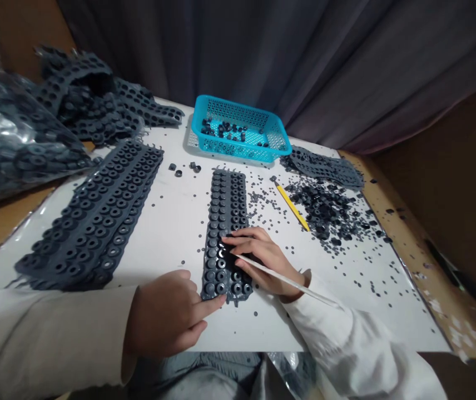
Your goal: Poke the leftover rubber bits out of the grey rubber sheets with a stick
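A dark grey moulded rubber sheet (228,205) with rows of round ring-shaped parts lies lengthwise in front of me. My left hand (175,314) rests at its near end, index finger stretched out and touching the bottom edge, the other fingers curled around nothing visible. Over the lower right half of the sheet is my right hand (263,258), its fingers closed on a thin white stick (288,278). The stick's tip is hidden at the fingers, and its other end points back over my right sleeve.
A blue basket (282,150) holds several small black parts. To the left lie a larger rubber sheet (96,222), heaped sheets (96,100) and a plastic bag (16,133). On the right are a yellow stick (293,208), black scraps (330,208) and a folded sheet (325,166).
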{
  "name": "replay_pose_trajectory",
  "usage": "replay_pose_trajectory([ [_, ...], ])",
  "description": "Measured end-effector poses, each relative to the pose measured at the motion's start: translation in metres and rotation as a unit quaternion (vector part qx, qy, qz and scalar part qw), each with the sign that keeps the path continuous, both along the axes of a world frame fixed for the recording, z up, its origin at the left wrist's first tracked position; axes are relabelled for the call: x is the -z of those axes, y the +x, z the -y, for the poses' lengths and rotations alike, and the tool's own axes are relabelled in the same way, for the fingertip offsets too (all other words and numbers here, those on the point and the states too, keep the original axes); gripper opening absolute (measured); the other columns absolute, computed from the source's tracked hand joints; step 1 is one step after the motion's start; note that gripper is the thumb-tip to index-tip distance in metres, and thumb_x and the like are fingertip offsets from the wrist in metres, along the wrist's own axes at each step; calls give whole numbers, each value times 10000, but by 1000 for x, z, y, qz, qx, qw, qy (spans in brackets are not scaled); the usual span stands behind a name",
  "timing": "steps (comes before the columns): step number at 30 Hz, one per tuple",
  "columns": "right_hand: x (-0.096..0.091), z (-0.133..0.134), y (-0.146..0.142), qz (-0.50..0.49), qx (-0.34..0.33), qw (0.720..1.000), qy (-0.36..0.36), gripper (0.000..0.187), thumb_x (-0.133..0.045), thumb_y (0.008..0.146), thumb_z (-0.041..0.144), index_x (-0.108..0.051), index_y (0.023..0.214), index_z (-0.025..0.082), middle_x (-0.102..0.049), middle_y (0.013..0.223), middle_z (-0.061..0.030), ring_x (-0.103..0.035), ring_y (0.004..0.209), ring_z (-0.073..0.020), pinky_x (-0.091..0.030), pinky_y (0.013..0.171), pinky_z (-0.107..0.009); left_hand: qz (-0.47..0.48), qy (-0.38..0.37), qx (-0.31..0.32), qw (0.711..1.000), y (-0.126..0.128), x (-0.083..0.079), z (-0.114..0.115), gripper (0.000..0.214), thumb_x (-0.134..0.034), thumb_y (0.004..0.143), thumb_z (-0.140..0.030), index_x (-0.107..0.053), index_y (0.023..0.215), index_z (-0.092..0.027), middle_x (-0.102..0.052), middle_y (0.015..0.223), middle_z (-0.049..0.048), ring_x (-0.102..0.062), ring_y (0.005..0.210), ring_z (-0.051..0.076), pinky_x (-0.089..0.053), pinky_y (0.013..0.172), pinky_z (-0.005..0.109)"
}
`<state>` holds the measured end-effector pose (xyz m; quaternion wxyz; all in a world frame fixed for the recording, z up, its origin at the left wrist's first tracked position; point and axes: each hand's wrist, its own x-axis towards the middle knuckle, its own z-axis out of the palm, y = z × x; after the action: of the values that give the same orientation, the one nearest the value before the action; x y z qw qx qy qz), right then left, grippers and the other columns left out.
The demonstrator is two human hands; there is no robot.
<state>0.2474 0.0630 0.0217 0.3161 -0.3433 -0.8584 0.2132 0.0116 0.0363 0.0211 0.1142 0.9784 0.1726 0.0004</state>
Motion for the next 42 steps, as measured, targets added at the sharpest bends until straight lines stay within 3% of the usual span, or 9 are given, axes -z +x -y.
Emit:
replay_pose_trajectory([
  [6,2,-2,0,31,-1,999,29,86,-568,896,228,-570,978,205,-697,1127,-73,-566,1107,-225,-455,919,-410,-18,-7,-3,1000,0,-1,0,429,-563,820,-268,-543,1240,-189,-652,664,33,-592,605,218,-386,620,351],
  [12,5,-6,1,135,-4,977,163,92,-550,912,194,-566,1002,203,-676,1178,-60,-582,1040,-220,-437,864,-407,-19,-13,-5,1000,0,-3,1,441,-563,820,-272,-547,1253,-192,-655,678,31,-595,624,211,-401,649,350],
  [15,7,-9,2,172,22,968,182,103,-521,926,180,-571,1011,206,-644,1233,-63,-579,1006,-226,-428,847,-420,-28,-19,-3,999,0,-4,0,444,-557,823,-268,-545,1261,-195,-659,685,36,-597,622,216,-408,647,356],
  [19,10,-14,3,121,140,974,133,93,-506,930,202,-574,992,209,-657,1204,-78,-566,1008,-240,-444,844,-432,-20,-24,-2,1000,-1,-2,0,452,-551,822,-257,-541,1270,-193,-653,681,37,-597,621,225,-418,658,377],
  [21,9,-15,3,64,162,982,79,90,-507,928,231,-570,991,217,-670,1175,-75,-554,1045,-236,-460,875,-431,-16,-25,-5,1000,-1,-1,1,451,-550,819,-250,-544,1266,-193,-653,684,40,-599,624,227,-420,659,380],
  [26,5,-12,0,0,83,996,-12,89,-525,914,251,-572,987,232,-646,1219,-61,-503,1170,-230,-450,962,-449,-1,-25,-10,1000,-2,3,2,457,-551,811,-237,-542,1266,-195,-649,675,37,-594,610,223,-424,652,378],
  [32,2,-10,0,6,48,999,-19,116,-537,913,282,-582,1007,230,-681,1156,-67,-519,1168,-227,-441,971,-448,-2,-25,-5,1000,-2,2,0,460,-559,809,-246,-544,1266,-196,-650,655,32,-594,595,227,-431,640,380],
  [38,7,-11,0,89,31,993,74,88,-544,920,277,-579,980,223,-684,1163,-38,-544,1144,-214,-420,938,-409,-4,-22,-12,1000,-1,2,1,453,-566,807,-259,-554,1257,-204,-655,662,35,-595,599,228,-424,634,373],
  [42,9,-14,0,202,59,959,187,104,-520,934,204,-583,1016,217,-629,1260,-28,-551,1130,-221,-393,908,-406,-6,-20,-11,1000,-1,2,2,450,-556,816,-257,-547,1262,-202,-654,669,37,-594,607,223,-417,648,368],
])
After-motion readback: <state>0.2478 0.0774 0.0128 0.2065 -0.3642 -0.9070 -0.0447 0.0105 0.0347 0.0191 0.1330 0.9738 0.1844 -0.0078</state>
